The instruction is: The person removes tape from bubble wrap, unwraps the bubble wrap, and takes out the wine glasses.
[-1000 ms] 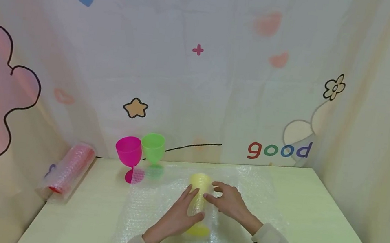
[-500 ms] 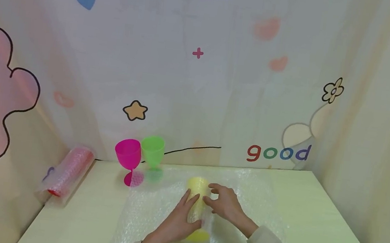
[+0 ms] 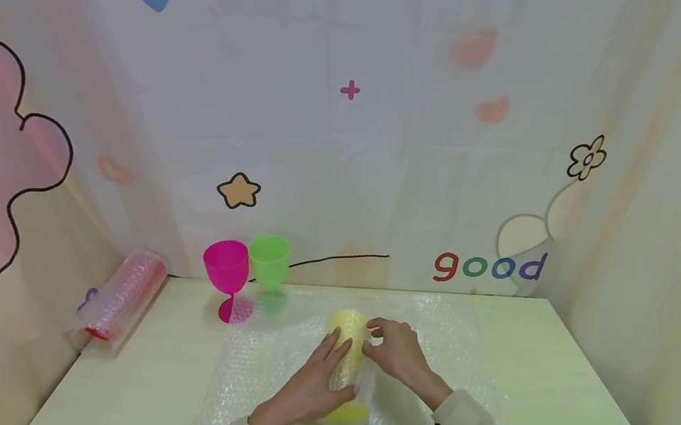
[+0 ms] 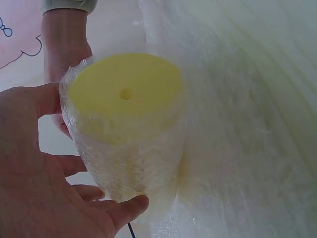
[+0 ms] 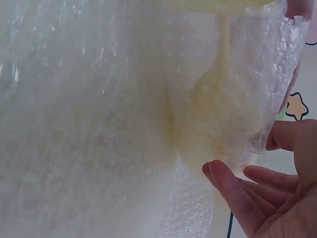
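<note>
A yellow goblet (image 3: 349, 321) lies on its side, rolled in clear bubble wrap (image 3: 442, 369); its round foot (image 4: 124, 82) points toward me. My left hand (image 3: 313, 385) holds the roll from the left, fingers along the cup and thumb near the foot. At the rim end, on the right, my right hand (image 3: 401, 353) has bent fingers at the wrapped cup. In the right wrist view its thumb and fingers (image 5: 233, 191) touch the film at the roll's edge. More of the sheet spreads flat around and beyond the roll.
A magenta goblet (image 3: 226, 266) and a green goblet (image 3: 269, 261) stand at the back left, their feet partly under the film. At the table's left edge lies a red item rolled in bubble wrap (image 3: 125, 299). A printed curtain (image 3: 349, 149) encloses the table (image 3: 547, 412).
Both hands stay at the wrapped goblet. The right thumb and fingers shift slightly at the rim end, and the head view moves a little.
</note>
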Demonstrator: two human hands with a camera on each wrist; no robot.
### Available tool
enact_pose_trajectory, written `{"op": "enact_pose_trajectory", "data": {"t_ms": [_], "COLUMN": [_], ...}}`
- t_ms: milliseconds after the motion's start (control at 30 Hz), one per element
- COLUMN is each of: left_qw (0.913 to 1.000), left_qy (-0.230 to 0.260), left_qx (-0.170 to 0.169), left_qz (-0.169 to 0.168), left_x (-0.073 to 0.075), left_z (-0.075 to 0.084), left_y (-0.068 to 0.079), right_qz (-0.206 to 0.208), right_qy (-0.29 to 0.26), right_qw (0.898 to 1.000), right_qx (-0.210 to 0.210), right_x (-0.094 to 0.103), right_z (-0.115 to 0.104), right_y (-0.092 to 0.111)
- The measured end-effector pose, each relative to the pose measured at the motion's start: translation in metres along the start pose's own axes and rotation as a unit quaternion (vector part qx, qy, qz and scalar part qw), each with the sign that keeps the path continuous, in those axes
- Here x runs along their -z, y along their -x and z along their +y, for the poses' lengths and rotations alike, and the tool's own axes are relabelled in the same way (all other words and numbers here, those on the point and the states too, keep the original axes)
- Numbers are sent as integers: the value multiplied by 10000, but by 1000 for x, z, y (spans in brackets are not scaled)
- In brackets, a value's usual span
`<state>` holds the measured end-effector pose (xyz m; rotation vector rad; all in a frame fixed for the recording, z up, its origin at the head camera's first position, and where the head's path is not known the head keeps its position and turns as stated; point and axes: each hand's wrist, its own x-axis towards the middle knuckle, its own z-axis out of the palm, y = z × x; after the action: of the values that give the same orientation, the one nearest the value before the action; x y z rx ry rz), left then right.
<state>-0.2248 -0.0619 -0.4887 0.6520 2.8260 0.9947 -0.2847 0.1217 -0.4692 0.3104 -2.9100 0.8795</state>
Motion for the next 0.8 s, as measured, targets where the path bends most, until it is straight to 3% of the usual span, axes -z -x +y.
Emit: {"op": "enact_pose_trajectory", "data": {"t_ms": [333, 567, 800], "left_qw": [10000, 9997, 9992], "left_qy": [-3, 233, 379], "left_qx": [-49, -77, 110], "left_qz": [1, 24, -120], "left_x": [-1, 3, 6], "left_z": [-2, -8, -7], "left_y": [0, 2, 1], "right_qz": [267, 286, 225], "right_qy": [25, -143, -621], "right_qw": [9988, 9990, 9976], "right_qx": [421, 316, 204], "right_x": [-2, -1, 4], "right_z": [6, 12, 16], "right_y": [-2, -4, -6]}}
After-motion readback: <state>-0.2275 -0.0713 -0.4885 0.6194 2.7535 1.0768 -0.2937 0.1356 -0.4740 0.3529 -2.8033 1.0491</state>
